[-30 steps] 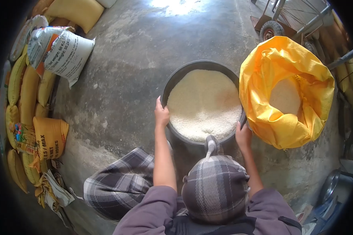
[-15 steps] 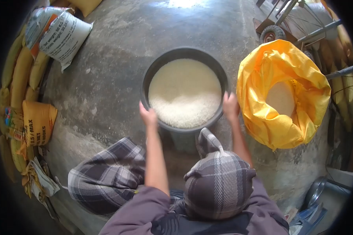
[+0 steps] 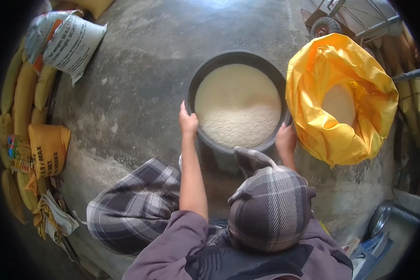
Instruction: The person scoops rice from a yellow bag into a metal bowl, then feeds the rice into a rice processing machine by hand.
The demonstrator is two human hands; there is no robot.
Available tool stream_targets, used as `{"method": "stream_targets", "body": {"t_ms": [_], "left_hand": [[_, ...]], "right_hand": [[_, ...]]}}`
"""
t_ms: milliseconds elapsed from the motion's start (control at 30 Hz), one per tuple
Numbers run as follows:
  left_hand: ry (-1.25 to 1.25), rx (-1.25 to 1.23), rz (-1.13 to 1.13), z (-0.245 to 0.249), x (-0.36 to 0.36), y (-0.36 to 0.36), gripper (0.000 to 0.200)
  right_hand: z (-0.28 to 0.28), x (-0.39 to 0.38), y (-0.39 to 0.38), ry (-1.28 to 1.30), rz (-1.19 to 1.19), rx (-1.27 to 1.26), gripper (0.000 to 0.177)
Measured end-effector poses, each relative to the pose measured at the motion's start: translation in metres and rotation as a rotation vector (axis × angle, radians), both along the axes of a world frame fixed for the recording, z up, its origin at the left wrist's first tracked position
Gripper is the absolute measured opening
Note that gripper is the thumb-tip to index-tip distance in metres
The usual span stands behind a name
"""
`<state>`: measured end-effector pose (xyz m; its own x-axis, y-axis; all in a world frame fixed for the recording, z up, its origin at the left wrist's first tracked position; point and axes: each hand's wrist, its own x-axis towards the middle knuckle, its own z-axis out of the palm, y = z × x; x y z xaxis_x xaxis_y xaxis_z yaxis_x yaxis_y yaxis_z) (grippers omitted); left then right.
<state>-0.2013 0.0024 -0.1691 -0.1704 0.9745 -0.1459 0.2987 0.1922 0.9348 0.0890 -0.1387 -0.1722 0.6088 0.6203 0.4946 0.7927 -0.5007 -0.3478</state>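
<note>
A round dark grey tub [image 3: 199, 77] holds a large amount of pale rice [image 3: 238, 100], heaped rougher and whiter on the near side. My left hand [image 3: 188, 122] grips the rim at its near left, fingers along the outside. On the near right of the rim, my right hand [image 3: 286, 138] is closed on it, partly hidden by the shadow and the sack's edge. Close beside the tub on the right stands an open yellow woven sack [image 3: 308, 109], its mouth rolled outward, with more pale grain [image 3: 339, 103] inside.
Stacked filled sacks [image 3: 23, 95] line the left wall, with a printed white sack [image 3: 77, 46] and an orange-brown bag [image 3: 49, 149] in front. A wheeled metal cart [image 3: 325, 28] stands at the back right. Checked cloth [image 3: 137, 205] covers my knees. Concrete floor [image 3: 126, 107] lies around the tub.
The tub has shifted right and slightly away from me, with both hands on its rim. Its right side is now against or very near the yellow sack; before, a gap showed.
</note>
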Motion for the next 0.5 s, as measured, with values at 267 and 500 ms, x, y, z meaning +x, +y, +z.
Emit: {"method": "stream_targets", "body": {"t_ms": [267,500], "left_hand": [[0.863,0.391,-0.106,-0.008,0.084,-0.040,0.058],[-0.265,-0.061,0.323,-0.038,0.136,-0.035,0.048]], "right_hand": [[0.029,-0.022,0.023,0.454,0.385,-0.066,0.031],[-0.037,-0.060,0.070,1.015,-0.146,0.279,0.036]]}}
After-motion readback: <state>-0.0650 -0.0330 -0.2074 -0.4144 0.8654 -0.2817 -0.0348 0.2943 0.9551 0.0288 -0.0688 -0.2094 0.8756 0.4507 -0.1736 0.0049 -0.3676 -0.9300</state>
